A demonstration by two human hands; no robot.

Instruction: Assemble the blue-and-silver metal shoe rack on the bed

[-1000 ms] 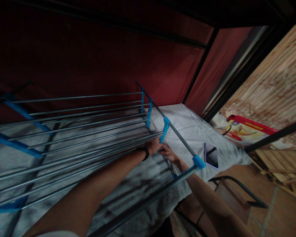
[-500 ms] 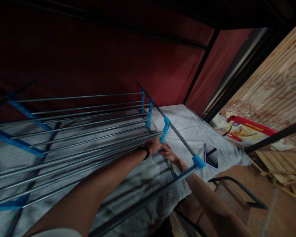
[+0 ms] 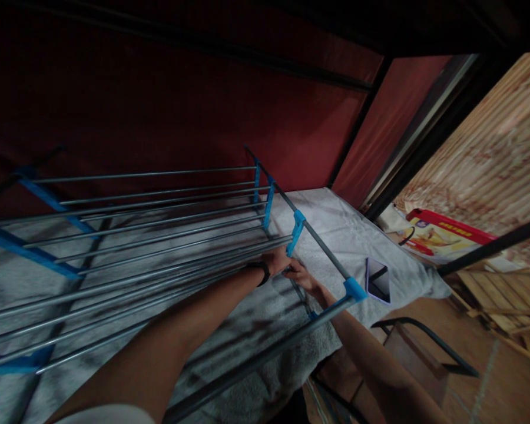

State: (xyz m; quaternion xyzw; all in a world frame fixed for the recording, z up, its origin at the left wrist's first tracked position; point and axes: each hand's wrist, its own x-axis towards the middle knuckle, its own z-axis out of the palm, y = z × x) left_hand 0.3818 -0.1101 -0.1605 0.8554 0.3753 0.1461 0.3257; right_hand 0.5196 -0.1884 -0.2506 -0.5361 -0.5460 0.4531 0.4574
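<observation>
A rack of grey metal rods [image 3: 168, 257] with blue plastic brackets [image 3: 295, 231] lies across the cloth-covered surface. At its right end, my left hand [image 3: 275, 261], with a dark band at the wrist, is closed around a rod end just below a blue bracket. Its fingertips are partly hidden. My right hand [image 3: 303, 278] meets it from the right, under the side tube [image 3: 324, 245], with fingers pinched together at the bracket's lower end. What sits between those fingertips is too small and dark to make out. A blue corner joint [image 3: 355, 289] stands above my right forearm.
A grey cloth [image 3: 331, 203] covers the surface. A phone [image 3: 378, 279] lies near its right edge. Beyond are a red and yellow box [image 3: 446, 235], wooden slats [image 3: 490, 297] and a dark-framed chair [image 3: 428, 341]. A red wall [image 3: 181, 112] rises behind the rack.
Both hands stay at the same bracket with almost no movement. The view has shifted very slightly.
</observation>
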